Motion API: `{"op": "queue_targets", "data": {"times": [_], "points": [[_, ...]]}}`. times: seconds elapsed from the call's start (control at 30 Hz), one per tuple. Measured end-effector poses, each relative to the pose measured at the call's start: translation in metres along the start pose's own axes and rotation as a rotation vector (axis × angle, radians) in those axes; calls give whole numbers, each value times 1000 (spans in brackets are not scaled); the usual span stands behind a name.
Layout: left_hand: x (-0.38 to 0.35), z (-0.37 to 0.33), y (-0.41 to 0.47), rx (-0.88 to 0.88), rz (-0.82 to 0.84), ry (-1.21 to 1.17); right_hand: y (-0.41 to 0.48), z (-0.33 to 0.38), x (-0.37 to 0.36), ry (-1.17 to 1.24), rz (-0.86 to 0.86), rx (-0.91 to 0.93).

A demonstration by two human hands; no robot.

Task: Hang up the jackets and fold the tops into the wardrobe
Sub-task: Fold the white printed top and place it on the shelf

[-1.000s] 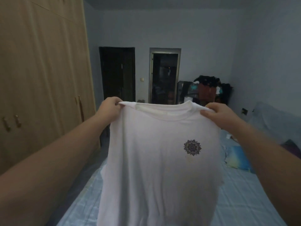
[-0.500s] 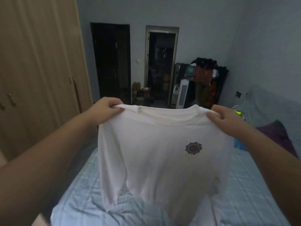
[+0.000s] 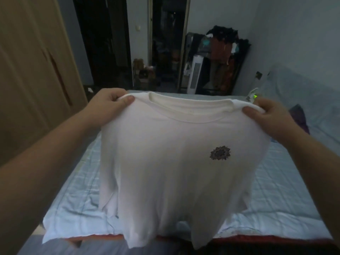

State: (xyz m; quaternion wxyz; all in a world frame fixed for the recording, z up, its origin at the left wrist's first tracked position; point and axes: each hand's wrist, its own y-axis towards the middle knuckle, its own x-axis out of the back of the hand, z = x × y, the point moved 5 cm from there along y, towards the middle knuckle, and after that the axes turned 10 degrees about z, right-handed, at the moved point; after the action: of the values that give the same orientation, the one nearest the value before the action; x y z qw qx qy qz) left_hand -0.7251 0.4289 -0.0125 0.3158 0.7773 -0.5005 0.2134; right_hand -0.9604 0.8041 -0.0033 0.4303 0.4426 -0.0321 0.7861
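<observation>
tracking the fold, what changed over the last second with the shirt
The white t-shirt with a dark flower print came down toward the pale blue checked bed. Left hand and right hand still pinch its shoulders; the wooden wardrobe stays shut.

Home bedroom: bed (image 3: 276, 190), wooden wardrobe (image 3: 31, 70), clothes rack (image 3: 224, 57).

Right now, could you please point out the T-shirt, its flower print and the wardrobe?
T-shirt (image 3: 165, 172): head view, chest fabric.
flower print (image 3: 220, 153): head view, its centre.
wardrobe (image 3: 27, 70): head view, door panel.

Dim room; blue-quilted bed (image 3: 266, 196), two dark doorways (image 3: 103, 43).
</observation>
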Motion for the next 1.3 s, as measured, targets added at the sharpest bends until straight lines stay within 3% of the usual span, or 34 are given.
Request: {"op": "queue_targets", "data": {"times": [0.1,0.23,0.4,0.63,0.8,0.93,1.13,1.3], "points": [[-21,25,32,52,43,56,24,-20,-1,-258,54,19],[-58,54,85,84,79,140,73,-68,-13,-486,105,-89],[-120,113,170,161,127,270,153,-155,-57,-257,182,-201],[-250,254,299,381,268,264,269,-341,-198,-157,375,-345],[-345,392,364,616,318,269,325,-460,-320,-390,446,-424],[-412,488,395,734,369,433,353,-534,-406,-510,458,-400],[-502,596,425,648,306,774,375,-635,-509,-670,420,-421],[-545,642,422,612,213,752,377,-679,-547,-740,383,-408]]}}
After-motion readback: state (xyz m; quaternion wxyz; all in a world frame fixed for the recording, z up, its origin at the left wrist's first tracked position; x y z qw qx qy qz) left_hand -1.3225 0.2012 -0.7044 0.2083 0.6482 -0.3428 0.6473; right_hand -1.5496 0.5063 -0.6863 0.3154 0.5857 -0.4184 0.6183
